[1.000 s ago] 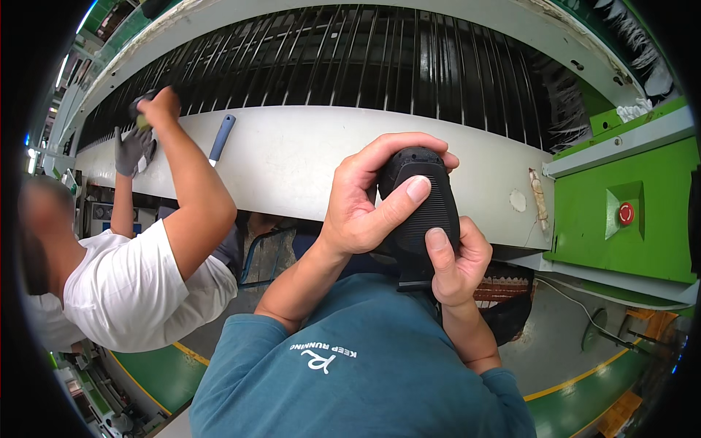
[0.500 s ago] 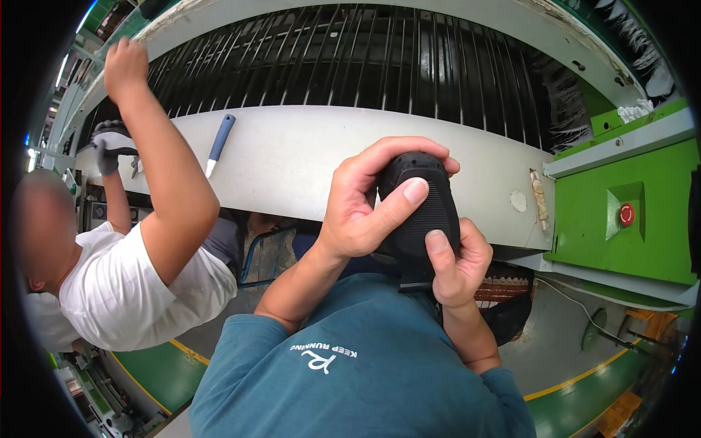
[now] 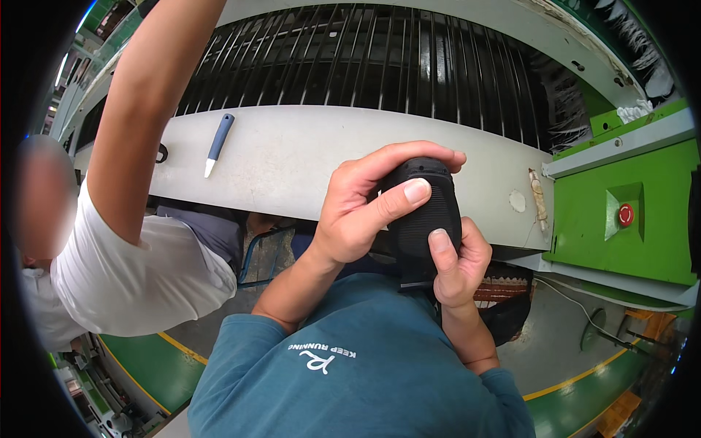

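Note:
A black shoe is held up in front of my chest, its ribbed sole turned toward me. My left hand wraps round its upper end, fingers over the far edge and thumb pressed on the sole. Lower down, my right hand grips the shoe's right side, with that thumb also lying on the sole. The fingers behind the shoe are partly hidden. A tool with a blue handle and a pale blade lies on the white ledge, left of my hands.
Beyond the ledge runs a conveyor of dark metal rods. At left, a co-worker in a white shirt stretches an arm over it. A green machine panel with a red button stands at right.
The co-worker's arm has reached farther forward over the conveyor, and its hand has left the view. My hands and the shoe have barely moved.

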{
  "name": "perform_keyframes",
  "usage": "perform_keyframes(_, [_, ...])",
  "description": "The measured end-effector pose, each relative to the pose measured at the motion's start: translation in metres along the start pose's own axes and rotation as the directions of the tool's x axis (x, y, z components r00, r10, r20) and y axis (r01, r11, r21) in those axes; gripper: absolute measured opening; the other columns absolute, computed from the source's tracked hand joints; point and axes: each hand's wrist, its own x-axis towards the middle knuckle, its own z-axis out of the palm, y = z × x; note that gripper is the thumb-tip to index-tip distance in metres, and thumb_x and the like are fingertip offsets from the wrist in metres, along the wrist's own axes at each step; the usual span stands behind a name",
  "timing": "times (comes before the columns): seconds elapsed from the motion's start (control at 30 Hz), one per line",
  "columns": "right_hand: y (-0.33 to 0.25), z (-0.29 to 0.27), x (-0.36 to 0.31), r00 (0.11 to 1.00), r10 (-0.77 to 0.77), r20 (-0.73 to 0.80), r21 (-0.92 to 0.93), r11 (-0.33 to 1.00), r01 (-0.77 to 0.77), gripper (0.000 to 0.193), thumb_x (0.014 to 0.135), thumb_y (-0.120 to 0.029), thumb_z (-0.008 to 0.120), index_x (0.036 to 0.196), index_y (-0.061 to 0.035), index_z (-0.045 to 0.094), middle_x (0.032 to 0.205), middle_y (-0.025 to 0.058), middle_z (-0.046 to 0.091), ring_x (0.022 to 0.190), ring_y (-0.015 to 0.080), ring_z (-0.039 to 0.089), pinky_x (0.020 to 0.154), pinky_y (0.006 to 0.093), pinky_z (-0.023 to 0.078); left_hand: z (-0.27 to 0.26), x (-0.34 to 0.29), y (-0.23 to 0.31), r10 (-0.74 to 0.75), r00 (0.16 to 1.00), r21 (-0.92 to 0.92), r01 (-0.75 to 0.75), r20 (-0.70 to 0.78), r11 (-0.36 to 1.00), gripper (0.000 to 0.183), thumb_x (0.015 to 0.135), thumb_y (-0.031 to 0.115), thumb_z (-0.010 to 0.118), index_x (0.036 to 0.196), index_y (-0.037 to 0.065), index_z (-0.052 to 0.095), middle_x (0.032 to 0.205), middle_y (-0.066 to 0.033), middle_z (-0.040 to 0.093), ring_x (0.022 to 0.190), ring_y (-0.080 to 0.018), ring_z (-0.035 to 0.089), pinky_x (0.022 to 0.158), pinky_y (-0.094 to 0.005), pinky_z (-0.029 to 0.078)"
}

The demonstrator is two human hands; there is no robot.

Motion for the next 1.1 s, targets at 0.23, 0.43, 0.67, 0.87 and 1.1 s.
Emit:
perform_keyframes(0.23, [0.001,-0.002,0.000,1.000,0.004,-0.013,-0.025,1.000,-0.004,0.015,0.104,-0.011,0.071,0.099,0.0026,0.068,0.081,-0.0009,0.065,0.071,0.0035,0.050,0.064,0.0227,0.042,-0.004,0.002,0.004,-0.008,0.999,-0.023,0.009,0.050,1.000,0.041,0.098,0.012,0.069,0.133,-0.009,0.070,0.130,-0.0277,0.075,0.123,-0.0336,0.073,0.108,-0.0445,0.058])
perform_keyframes(0.43, [-0.001,-0.005,-0.003,0.999,0.019,0.034,-0.069,0.997,-0.016,0.019,0.103,-0.011,0.073,0.090,-0.0002,0.064,0.078,0.0010,0.064,0.069,0.0045,0.050,0.061,0.0242,0.041,0.003,-0.004,0.011,-0.018,1.000,0.102,0.017,0.002,0.995,0.032,0.093,0.001,0.073,0.124,-0.008,0.073,0.122,-0.0251,0.078,0.114,-0.0292,0.077,0.102,-0.0408,0.061])
perform_keyframes(0.67, [-0.001,-0.004,0.000,0.997,-0.008,0.074,-0.112,0.994,0.016,0.019,0.103,-0.013,0.072,0.092,0.0008,0.065,0.075,0.0003,0.064,0.067,0.0049,0.050,0.060,0.0249,0.041,-0.003,-0.007,0.015,-0.033,0.999,0.114,0.032,0.009,0.993,0.032,0.096,0.005,0.072,0.125,-0.008,0.074,0.125,-0.0248,0.078,0.114,-0.0281,0.077,0.103,-0.0407,0.060])
perform_keyframes(0.87, [-0.009,-0.002,0.012,0.994,0.108,0.031,-0.124,0.987,-0.103,0.021,0.103,-0.017,0.073,0.098,0.0019,0.066,0.076,0.0008,0.066,0.070,0.0047,0.054,0.062,0.0251,0.045,-0.009,0.006,0.015,-0.080,0.996,0.081,0.077,0.044,0.994,0.042,0.101,0.013,0.068,0.137,-0.008,0.072,0.134,-0.0238,0.075,0.124,-0.0288,0.073,0.108,-0.0396,0.057])
perform_keyframes(1.1, [-0.015,0.006,0.053,0.987,0.157,-0.029,-0.193,0.968,-0.159,0.039,0.100,-0.033,0.084,0.096,0.0006,0.066,0.080,0.0015,0.070,0.075,0.0050,0.061,0.065,0.0246,0.050,-0.020,0.031,-0.013,-0.049,0.997,0.031,0.047,0.066,0.998,0.063,0.118,0.045,0.042,0.146,-0.007,0.065,0.134,-0.0250,0.074,0.127,-0.0302,0.071,0.111,-0.0411,0.055])
